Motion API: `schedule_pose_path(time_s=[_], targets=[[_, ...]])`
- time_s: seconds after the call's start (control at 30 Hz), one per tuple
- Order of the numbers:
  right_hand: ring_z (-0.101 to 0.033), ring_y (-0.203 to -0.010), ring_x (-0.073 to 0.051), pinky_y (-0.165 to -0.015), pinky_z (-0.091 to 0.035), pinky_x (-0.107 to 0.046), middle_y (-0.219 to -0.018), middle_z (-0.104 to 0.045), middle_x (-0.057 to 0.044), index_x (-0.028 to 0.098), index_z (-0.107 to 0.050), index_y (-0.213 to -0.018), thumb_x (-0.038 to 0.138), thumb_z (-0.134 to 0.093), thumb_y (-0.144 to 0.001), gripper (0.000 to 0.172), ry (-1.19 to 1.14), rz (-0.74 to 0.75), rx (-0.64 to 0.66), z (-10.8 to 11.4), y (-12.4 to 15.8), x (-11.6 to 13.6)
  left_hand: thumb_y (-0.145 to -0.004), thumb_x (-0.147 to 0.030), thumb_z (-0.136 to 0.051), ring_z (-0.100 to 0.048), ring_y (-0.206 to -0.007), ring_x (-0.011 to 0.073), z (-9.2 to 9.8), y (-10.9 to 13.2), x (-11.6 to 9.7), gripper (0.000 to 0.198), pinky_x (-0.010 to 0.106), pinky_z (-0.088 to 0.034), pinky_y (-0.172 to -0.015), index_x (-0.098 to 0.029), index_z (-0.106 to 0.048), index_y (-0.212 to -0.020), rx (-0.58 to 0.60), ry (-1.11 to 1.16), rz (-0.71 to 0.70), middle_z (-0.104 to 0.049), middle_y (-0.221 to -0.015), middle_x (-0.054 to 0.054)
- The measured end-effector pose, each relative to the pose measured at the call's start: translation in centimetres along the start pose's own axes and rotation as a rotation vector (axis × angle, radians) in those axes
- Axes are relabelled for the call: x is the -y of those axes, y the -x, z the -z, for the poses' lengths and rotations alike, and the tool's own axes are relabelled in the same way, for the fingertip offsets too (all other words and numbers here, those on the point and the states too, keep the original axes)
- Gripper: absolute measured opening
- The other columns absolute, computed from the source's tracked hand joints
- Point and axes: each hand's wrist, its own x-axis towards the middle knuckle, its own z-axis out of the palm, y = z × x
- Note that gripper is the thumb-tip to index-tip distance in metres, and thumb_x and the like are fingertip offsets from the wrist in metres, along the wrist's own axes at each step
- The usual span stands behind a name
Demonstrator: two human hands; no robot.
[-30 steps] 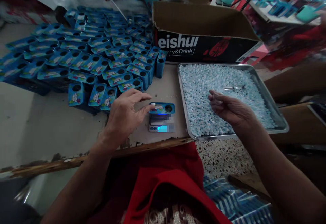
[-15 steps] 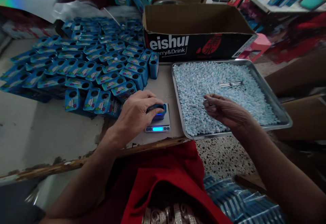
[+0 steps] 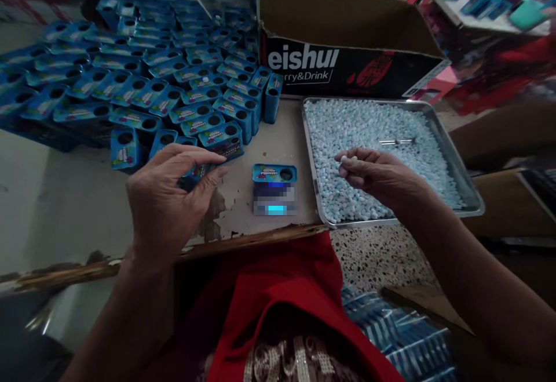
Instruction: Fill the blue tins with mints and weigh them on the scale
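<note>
A small blue candy box (image 3: 274, 173) with a round hole in its top stands on the small digital scale (image 3: 275, 201), whose display glows blue. My left hand (image 3: 171, 188) is off to the left of the scale, thumb and fingers apart with nothing between them, over the nearest of the packed blue boxes (image 3: 165, 86). Over the metal tray (image 3: 319, 196) my right hand (image 3: 376, 173) pinches a few small pale candies (image 3: 348, 160) at its fingertips. The tray is filled with light blue and white candies (image 3: 365, 121), and a shiny metal tool (image 3: 397, 141) lies on them.
Behind the tray stands an open cardboard box (image 3: 347, 63) with dark printed sides. The worn wooden table edge (image 3: 260, 236) runs in front of me, over my red apron (image 3: 282, 301). Wrapped blue packs (image 3: 399, 335) lie below, to the right.
My left hand has let go of the box on the scale and moved left, opening. My right hand stays over the tray, with candies now visible at its fingertips. The view has shifted slightly.
</note>
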Motion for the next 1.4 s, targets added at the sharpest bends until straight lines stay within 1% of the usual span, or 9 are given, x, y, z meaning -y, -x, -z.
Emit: schedule_pose_path(time_s=[0.13, 0.33, 0.57, 0.8, 0.97, 1.17, 1.27, 1.33, 1.4], targets=[[-0.045, -0.054, -0.008, -0.045, -0.032, -0.023, -0.079, -0.07, -0.005, 0.017, -0.076, -0.102, 0.039, -0.085, -0.087, 0.029, 0.238, 0.043, 0.091, -2.6, 0.1, 1.8, -0.092, -0.031, -0.076, -0.072, -0.097, 0.0185, 0.5, 0.5, 0.8, 0.012, 0.032, -0.056, -0.093, -0.023, -0.078, -0.1, -0.03, -0.016, 0.022, -0.076, -0.101, 0.001], [-0.046, -0.056, -0.01, -0.048, -0.033, -0.024, -0.074, -0.065, -0.002, 0.018, -0.077, -0.103, 0.041, -0.082, -0.089, 0.027, 0.444, 0.111, 0.186, -5.9, 0.0, 4.0, -0.092, -0.033, -0.075, -0.072, -0.098, 0.0195, 1.5, 1.1, 2.0, 0.015, 0.033, -0.055, -0.093, -0.023, -0.078, -0.103, -0.04, -0.014, 0.065, -0.077, -0.103, 0.0], [-0.055, -0.064, -0.013, -0.055, -0.039, -0.025, -0.076, -0.067, -0.002, 0.018, -0.077, -0.105, 0.041, -0.075, -0.094, 0.025, 0.605, 0.203, 0.217, -7.2, -0.7, 4.4, -0.09, -0.028, -0.077, -0.072, -0.096, 0.0177, 1.1, 2.1, 2.1, 0.017, 0.03, -0.055, -0.095, -0.023, -0.078, -0.105, -0.003, 0.057, 0.051, -0.077, -0.103, 0.0], [-0.055, -0.065, -0.013, -0.06, -0.039, -0.026, -0.075, -0.067, -0.001, 0.018, -0.08, -0.108, 0.036, -0.072, -0.095, 0.024, 0.777, 0.26, 0.28, -8.1, -1.6, 4.1, -0.091, -0.031, -0.076, -0.072, -0.095, 0.0178, 0.2, 2.9, 2.6, 0.019, 0.03, -0.055, -0.092, -0.027, -0.075, -0.109, 0.067, 0.093, 0.072, -0.076, -0.106, 0.0], [-0.063, -0.074, -0.016, -0.067, -0.045, -0.028, -0.085, -0.072, -0.003, 0.02, -0.081, -0.111, 0.037, -0.07, -0.095, 0.026, 0.714, 0.232, 0.316, -7.6, -2.4, 3.0, -0.092, -0.035, -0.074, -0.072, -0.098, 0.0209, 0.0, 2.7, 2.8, 0.023, 0.035, -0.056, -0.096, -0.029, -0.074, -0.115, 0.122, 0.066, 0.084, -0.076, -0.108, 0.002], [-0.056, -0.071, -0.014, -0.063, -0.041, -0.027, -0.084, -0.068, 0.0, 0.02, -0.081, -0.11, 0.037, -0.082, -0.086, 0.029, 0.717, 0.259, 0.296, -7.8, -2.3, 2.7, -0.093, -0.034, -0.072, -0.072, -0.096, 0.021, -0.4, 2.3, 2.5, 0.025, 0.034, -0.056, -0.092, -0.027, -0.074, -0.116, 0.149, 0.08, 0.067, -0.075, -0.106, 0.002], [-0.055, -0.07, -0.013, -0.061, -0.042, -0.026, -0.081, -0.067, -0.001, 0.019, -0.08, -0.101, 0.038, -0.081, -0.088, 0.023, 0.578, 0.169, 0.281, -7.3, -2.1, 2.9, -0.092, -0.034, -0.072, -0.072, -0.099, 0.0222, -0.4, 2.3, 2.5, 0.024, 0.035, -0.056, -0.093, -0.028, -0.074, -0.116, 0.15, 0.091, 0.076, -0.076, -0.108, 0.001], [-0.052, -0.065, -0.012, -0.055, -0.041, -0.024, -0.076, -0.063, -0.001, 0.018, -0.077, -0.095, 0.04, -0.081, -0.088, 0.023, 0.394, 0.071, 0.199, -6.2, -2.1, 2.9, -0.092, -0.034, -0.072, -0.072, -0.1, 0.0224, -0.3, 2.4, 2.6, 0.024, 0.035, -0.056, -0.094, -0.029, -0.074, -0.116, 0.155, 0.101, 0.079, -0.076, -0.11, 0.0], [-0.049, -0.062, -0.011, -0.051, -0.041, -0.022, -0.076, -0.061, -0.001, 0.018, -0.075, -0.093, 0.038, -0.085, -0.085, 0.024, 0.201, 0.005, 0.032, -4.5, -2.1, 2.5, -0.093, -0.033, -0.073, -0.072, -0.1, 0.0216, -0.2, 2.5, 2.6, 0.024, 0.035, -0.056, -0.094, -0.029, -0.073, -0.116, 0.154, 0.1, 0.079, -0.076, -0.11, 0.0]])
